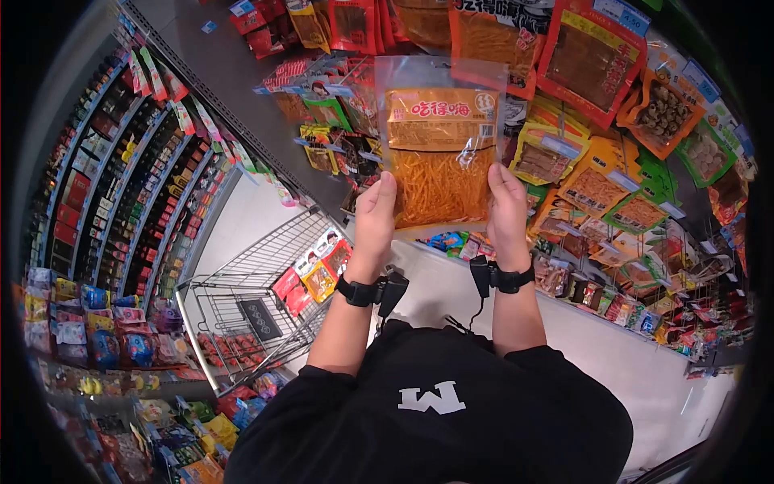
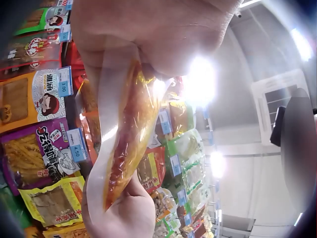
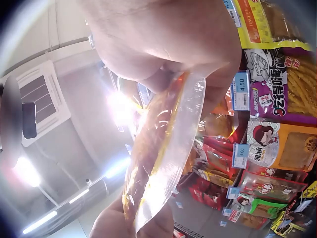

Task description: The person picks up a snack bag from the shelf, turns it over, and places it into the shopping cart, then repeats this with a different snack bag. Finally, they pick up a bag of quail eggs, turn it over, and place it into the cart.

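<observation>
1. Head view: a clear-topped snack packet (image 1: 439, 173) is held upright just above the middle, towards 1 o'clock. The left hand (image 1: 376, 216) grips its left edge and the right hand (image 1: 508, 211) its right edge, both partly closed round it. A shopping cart (image 1: 262, 317) with packets in it stands at 8 o'clock; hanging packets (image 1: 592, 64) fill 1 to 4 o'clock, and stocked shelves (image 1: 105, 189) curve at 9 to 10 o'clock.
2. Left wrist view: the snack packet shows edge-on, the left hand at 12 o'clock, the right at 7 o'clock. A purple packet (image 2: 37, 156) hangs at 8 o'clock.
3. Right wrist view: the snack packet slants between the right hand at 12 o'clock and the left at 7 o'clock; the fingertips are partly hidden.
</observation>
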{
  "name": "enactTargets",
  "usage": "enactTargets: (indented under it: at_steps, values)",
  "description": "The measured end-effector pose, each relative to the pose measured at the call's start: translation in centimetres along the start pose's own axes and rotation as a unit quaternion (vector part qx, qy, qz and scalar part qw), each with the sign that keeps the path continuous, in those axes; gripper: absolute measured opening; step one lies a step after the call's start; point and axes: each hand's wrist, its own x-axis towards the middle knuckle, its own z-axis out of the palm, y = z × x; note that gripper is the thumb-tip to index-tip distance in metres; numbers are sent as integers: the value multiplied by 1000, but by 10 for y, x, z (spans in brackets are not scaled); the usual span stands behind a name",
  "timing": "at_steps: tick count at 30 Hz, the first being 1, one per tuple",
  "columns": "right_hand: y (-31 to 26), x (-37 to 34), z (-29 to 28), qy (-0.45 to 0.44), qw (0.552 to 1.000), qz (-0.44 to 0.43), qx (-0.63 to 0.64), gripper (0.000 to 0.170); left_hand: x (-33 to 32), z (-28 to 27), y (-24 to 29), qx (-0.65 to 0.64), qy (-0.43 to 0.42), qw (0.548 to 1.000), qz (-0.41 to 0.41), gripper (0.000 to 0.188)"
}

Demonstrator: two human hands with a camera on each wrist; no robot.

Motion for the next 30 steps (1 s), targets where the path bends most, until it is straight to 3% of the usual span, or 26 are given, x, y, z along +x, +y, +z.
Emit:
enactTargets:
  at_steps: [9, 15, 21, 30]
  values:
    - [50, 2, 9, -41, 998, 32, -16, 26, -24, -23, 14, 11, 63, 996, -62, 48]
    - [50, -9, 37, -117, 992, 16, -36, 29, -33, -55, 13, -15, 98, 994, -51, 49]
    - [59, -15, 77, -151, 988, 16, -24, 31, -47, -77, 39, -39, 121, 992, -8, 50]
    - [79, -53, 169, -185, 982, 14, -18, 30, -88, -172, 68, -63, 123, 990, 3, 46]
